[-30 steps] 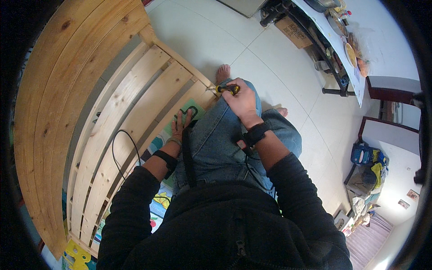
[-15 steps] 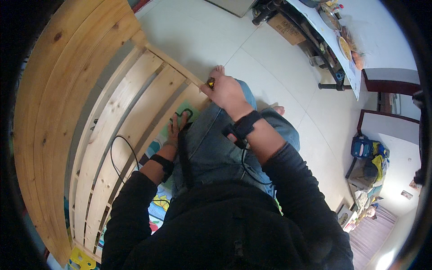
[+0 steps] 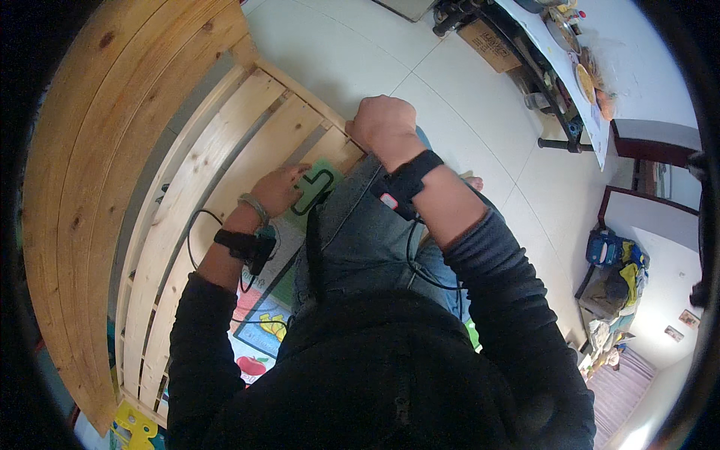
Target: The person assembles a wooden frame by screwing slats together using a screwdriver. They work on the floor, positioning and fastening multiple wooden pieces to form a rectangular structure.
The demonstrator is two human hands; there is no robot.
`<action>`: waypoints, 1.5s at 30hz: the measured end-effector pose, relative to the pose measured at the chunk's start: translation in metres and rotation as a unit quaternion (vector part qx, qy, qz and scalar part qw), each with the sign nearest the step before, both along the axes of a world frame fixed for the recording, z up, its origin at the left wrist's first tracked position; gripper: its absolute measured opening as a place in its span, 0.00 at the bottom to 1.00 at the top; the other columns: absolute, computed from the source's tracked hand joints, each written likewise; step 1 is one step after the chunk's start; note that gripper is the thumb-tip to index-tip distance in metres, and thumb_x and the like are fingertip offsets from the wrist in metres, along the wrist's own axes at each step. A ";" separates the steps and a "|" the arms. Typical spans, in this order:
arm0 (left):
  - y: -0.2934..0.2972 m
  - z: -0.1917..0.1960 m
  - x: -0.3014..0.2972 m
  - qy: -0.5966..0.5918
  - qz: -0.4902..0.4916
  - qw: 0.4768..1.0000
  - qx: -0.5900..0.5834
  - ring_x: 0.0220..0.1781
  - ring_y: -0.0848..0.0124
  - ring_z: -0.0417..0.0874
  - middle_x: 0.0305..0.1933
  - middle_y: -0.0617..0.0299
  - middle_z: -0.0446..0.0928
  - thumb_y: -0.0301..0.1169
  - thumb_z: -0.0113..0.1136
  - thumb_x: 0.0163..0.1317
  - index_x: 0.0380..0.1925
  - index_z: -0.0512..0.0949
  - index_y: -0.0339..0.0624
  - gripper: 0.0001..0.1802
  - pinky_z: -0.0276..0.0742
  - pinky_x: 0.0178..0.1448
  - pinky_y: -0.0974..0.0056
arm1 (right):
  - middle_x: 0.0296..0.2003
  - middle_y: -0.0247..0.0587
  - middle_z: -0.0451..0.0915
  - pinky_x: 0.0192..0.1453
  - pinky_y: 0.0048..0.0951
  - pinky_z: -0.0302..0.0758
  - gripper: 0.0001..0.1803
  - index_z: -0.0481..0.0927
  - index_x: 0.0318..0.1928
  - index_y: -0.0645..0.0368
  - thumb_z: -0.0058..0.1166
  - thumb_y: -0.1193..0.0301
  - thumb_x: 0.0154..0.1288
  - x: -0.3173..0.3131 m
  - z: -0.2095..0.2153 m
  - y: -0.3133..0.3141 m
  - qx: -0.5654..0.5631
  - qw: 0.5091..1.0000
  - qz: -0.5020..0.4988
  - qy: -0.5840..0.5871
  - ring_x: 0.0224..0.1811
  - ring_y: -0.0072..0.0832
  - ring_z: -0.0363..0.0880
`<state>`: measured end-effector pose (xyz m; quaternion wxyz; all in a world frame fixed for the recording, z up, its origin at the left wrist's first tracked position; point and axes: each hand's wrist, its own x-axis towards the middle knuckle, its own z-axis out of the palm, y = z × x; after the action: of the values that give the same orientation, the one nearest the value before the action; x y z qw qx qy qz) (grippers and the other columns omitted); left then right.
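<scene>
My right hand (image 3: 386, 124) is clenched in a fist at the near end rail of a slatted wooden bed frame (image 3: 187, 150). It hides the yellow and black hand tool it grips. My left hand (image 3: 279, 189) lies on the nearest slat (image 3: 300, 131), fingers curled over its edge. Beside those fingers is a green mat tile with a black outline shape (image 3: 316, 182). Both wrists wear black bands with cables. My jeans-clad knee (image 3: 360, 225) is between the two hands.
A colourful play mat (image 3: 262, 307) with fruit pictures lies under the frame. White floor tiles (image 3: 450, 90) stretch ahead. A table with plates (image 3: 577, 67), a cardboard box (image 3: 491, 41) and dark red chairs (image 3: 652, 142) stand at the upper right.
My right hand has moved up and forward onto the frame's end rail, and the tool has gone out of sight under the fist. My left hand has stayed on the slat.
</scene>
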<state>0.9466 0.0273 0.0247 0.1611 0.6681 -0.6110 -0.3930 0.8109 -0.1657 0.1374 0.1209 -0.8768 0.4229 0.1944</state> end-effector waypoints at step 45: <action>-0.126 0.004 -0.025 0.039 0.027 0.969 -0.241 0.40 0.50 0.80 0.37 0.52 0.81 0.45 0.61 0.55 0.41 0.78 0.47 0.18 0.75 0.45 0.53 | 0.41 0.51 0.79 0.46 0.42 0.77 0.12 0.74 0.46 0.53 0.46 0.67 0.62 -0.029 0.001 -0.008 -0.030 0.926 0.321 -0.196 0.42 0.48 0.79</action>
<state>0.9212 -0.0984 0.0292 0.3518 0.6096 -0.6628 -0.2556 0.7821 -0.1735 0.1380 0.1061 -0.9894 0.0926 0.0347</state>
